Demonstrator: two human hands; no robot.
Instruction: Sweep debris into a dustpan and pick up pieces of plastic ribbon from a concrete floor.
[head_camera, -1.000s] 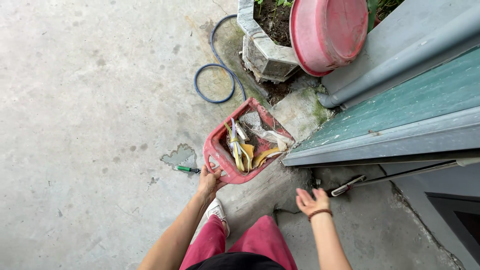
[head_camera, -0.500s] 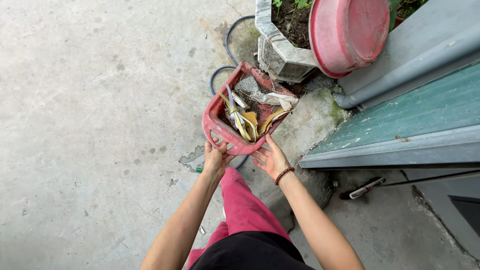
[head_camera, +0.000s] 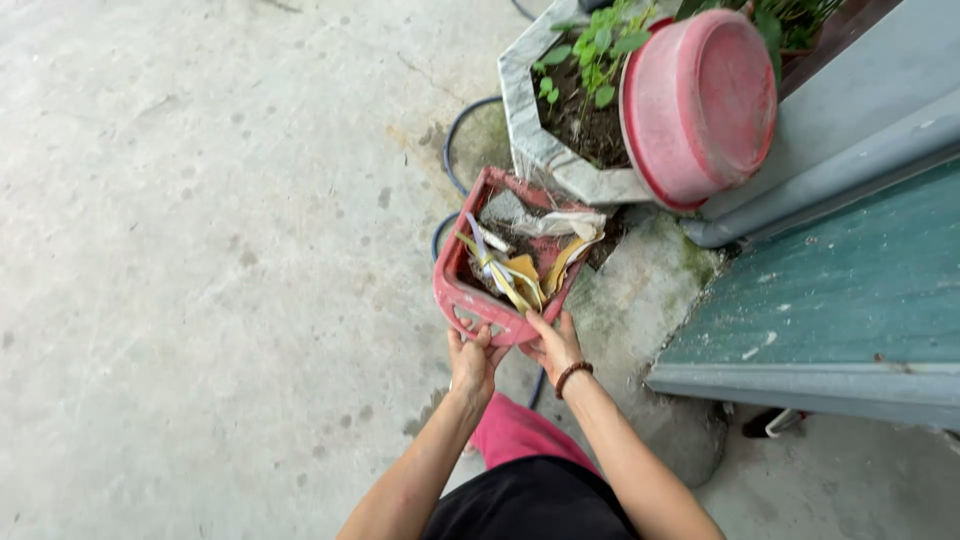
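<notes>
No packages, labels, signs (or screens).

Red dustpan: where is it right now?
Head view, centre: the red dustpan is held up by the left hand and right hand, just below the stone planter and pink basin.
</notes>
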